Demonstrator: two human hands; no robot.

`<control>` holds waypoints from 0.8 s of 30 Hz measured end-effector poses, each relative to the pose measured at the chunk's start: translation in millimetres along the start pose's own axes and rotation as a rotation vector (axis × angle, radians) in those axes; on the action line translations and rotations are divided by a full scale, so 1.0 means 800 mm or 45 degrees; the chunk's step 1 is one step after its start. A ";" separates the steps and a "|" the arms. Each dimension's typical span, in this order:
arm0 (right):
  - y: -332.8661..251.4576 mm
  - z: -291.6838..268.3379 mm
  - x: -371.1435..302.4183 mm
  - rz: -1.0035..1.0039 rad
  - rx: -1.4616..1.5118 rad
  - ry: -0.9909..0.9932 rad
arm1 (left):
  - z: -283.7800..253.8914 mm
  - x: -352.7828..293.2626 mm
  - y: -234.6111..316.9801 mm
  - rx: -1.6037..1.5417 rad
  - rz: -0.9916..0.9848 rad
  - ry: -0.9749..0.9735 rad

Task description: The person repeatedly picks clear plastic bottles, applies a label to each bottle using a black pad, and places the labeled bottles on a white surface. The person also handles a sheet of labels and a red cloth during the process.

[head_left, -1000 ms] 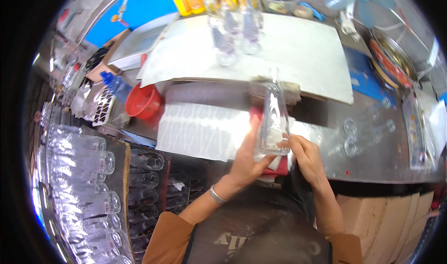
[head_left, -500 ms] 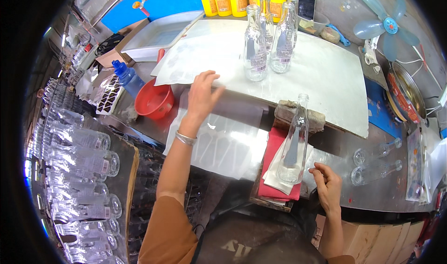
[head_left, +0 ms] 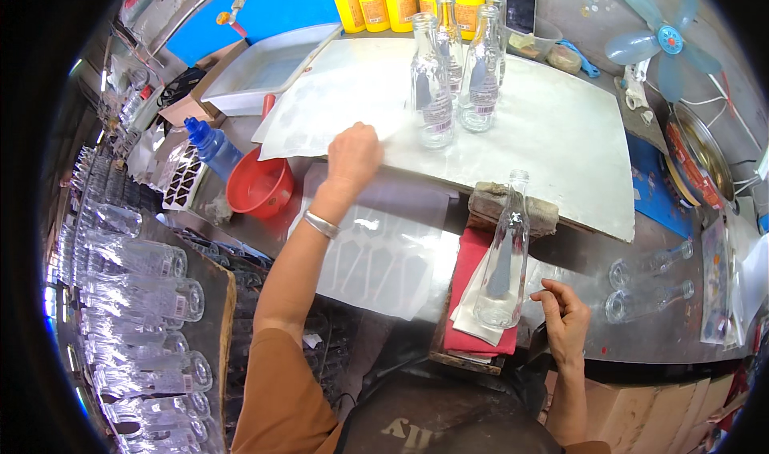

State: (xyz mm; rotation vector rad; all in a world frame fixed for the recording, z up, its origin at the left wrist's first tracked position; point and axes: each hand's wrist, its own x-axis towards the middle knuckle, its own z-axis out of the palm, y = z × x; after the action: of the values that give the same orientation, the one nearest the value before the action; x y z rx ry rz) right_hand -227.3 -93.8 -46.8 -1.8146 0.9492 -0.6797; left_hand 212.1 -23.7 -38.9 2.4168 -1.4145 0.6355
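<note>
My left hand (head_left: 355, 157) is closed at the near edge of a white sheet (head_left: 300, 129) spread on the board; its fingertips are hidden, so what it holds, if anything, does not show. A clear glass bottle (head_left: 505, 270) with a grey elongated patch leans neck-away on a cloth-wrapped rest (head_left: 513, 208), its base over folded white cloth (head_left: 473, 314) and a red cloth (head_left: 463, 290). Just right of its base, apart from it, my right hand (head_left: 565, 318) has curled fingers, nothing visible in them. A translucent sheet with pale elongated shapes (head_left: 372, 262) lies below my left wrist.
Several labelled glass bottles (head_left: 433, 93) stand on the white board (head_left: 569, 145). Left are a red bowl (head_left: 260, 188), a blue squeeze bottle (head_left: 212, 145) and a shallow tray (head_left: 268, 65). Two bottles (head_left: 650, 300) lie at right, below a fan (head_left: 670, 41). Many bottles (head_left: 144, 294) are stacked at far left.
My left hand has gone from spread fingers to closed, moving slightly right and nearer me at the sheet's edge. My right hand and the leaning bottle stay about where they were.
</note>
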 end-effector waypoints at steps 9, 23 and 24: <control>0.021 -0.016 -0.003 0.065 0.070 -0.026 | -0.005 0.017 -0.084 -1.529 -1.111 0.165; 0.041 -0.015 0.014 0.170 0.023 -0.067 | 0.017 0.038 -0.170 -0.138 -0.520 0.965; 0.039 -0.016 0.015 0.177 -0.013 -0.081 | 0.012 0.047 -0.161 -0.085 -0.483 0.668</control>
State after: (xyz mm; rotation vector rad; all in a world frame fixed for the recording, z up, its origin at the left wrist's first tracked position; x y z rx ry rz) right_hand -240.1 -118.1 -69.6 -1.7503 1.0266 -0.5288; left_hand 342.4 6.6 -29.8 2.1540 -0.7339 1.0027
